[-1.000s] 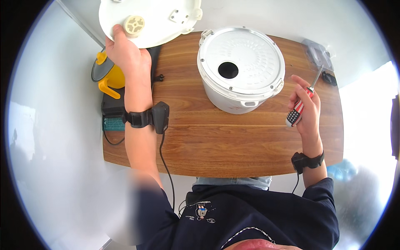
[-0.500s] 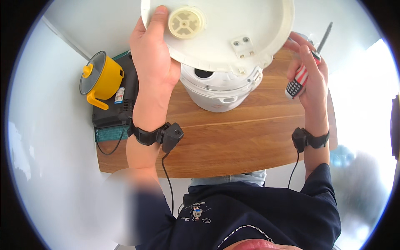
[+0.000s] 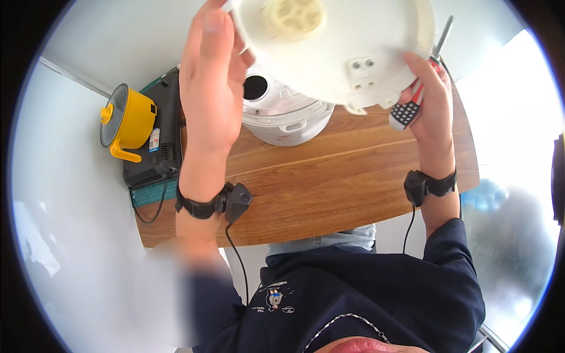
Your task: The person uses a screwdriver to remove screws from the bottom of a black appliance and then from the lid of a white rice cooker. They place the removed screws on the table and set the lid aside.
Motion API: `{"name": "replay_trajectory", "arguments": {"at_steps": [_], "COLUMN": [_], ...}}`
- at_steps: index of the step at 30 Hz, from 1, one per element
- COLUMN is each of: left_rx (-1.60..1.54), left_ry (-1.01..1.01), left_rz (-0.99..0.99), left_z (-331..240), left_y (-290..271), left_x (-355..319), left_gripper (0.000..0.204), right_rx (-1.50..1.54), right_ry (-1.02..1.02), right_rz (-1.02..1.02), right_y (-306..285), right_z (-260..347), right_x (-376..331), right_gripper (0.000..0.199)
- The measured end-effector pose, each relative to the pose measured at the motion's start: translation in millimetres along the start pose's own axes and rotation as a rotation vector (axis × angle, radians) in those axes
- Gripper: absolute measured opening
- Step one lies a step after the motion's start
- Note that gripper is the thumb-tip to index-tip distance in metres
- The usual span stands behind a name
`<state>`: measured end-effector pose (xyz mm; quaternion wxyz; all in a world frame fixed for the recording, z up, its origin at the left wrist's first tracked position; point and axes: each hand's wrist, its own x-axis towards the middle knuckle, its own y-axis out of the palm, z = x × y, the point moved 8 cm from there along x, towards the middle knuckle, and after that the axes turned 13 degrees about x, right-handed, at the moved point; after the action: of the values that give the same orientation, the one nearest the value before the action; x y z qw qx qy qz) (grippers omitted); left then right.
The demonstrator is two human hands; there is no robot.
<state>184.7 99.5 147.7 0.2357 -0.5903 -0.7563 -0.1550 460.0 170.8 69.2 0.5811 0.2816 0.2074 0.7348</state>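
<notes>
1. Closed around a screwdriver (image 3: 406,112), the right hand (image 3: 434,103) keeps the patterned red, white and black handle against its palm; the metal shaft points up and away from the person. Its thumb also lies over the right rim of a white lid (image 3: 329,59).

2. Left hand (image 3: 206,100), raised at the lid's left rim, with its thumb extended off the inner face. Some fingers are partly hidden, and whether they bear on the rim cannot be told.

3. Lid, held above the table (image 3: 329,176), its inner face toward the viewer and its far part cut off by the upper edge. It carries a round cream fitting (image 3: 297,17) near the left hand and a small screwed plate (image 3: 362,72) nearer the right; tabs project from its lower edge.

4. White pot-shaped body (image 3: 291,126), upright on the wood-grained table and partly covered from view by the lid. A dark round opening (image 3: 255,87) shows in its top, close to the left hand.

5. Left side of the table: a yellow pot (image 3: 135,123) with a glass cover rests on a black case (image 3: 168,117); part of a green mat (image 3: 154,193) shows beneath.

6. Wrists: each bears a black strapped device, left (image 3: 238,203) and right (image 3: 416,187), with a trailing cable.
</notes>
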Motion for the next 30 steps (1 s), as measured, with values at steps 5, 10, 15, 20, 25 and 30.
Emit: {"name": "replay_trajectory", "arguments": {"at_steps": [5, 10, 15, 20, 25, 30], "left_rx": [1.0, 1.426, 1.5, 1.479, 1.497, 1.545], "left_ry": [0.598, 0.69, 0.778, 0.812, 0.83, 0.814], "left_rz": [0.054, 0.196, 0.065, -0.01, -0.011, 0.006], "left_z": [-31, 7, 27, 38, 61, 86], "left_y": [15, 60, 57, 46, 36, 13], "left_x": [-52, -91, -90, -73, -41, -14], "left_gripper": [0.067, 0.068, 0.054, 0.055, 0.06, 0.067], "right_rx": [0.014, -0.017, 0.004, 0.003, -0.041, -0.162], "right_ry": [-0.044, -0.031, 0.003, 0.022, 0.102, 0.232], "right_rz": [-0.206, -0.328, -0.396, -0.393, -0.397, -0.415], "right_y": [-51, -97, -107, -112, -116, -107], "right_z": [13, 14, 4, -6, -19, -43], "right_x": [5, 2, -1, -3, -5, -25], "right_gripper": [0.014, 0.018, 0.017, 0.015, 0.014, 0.017]}}
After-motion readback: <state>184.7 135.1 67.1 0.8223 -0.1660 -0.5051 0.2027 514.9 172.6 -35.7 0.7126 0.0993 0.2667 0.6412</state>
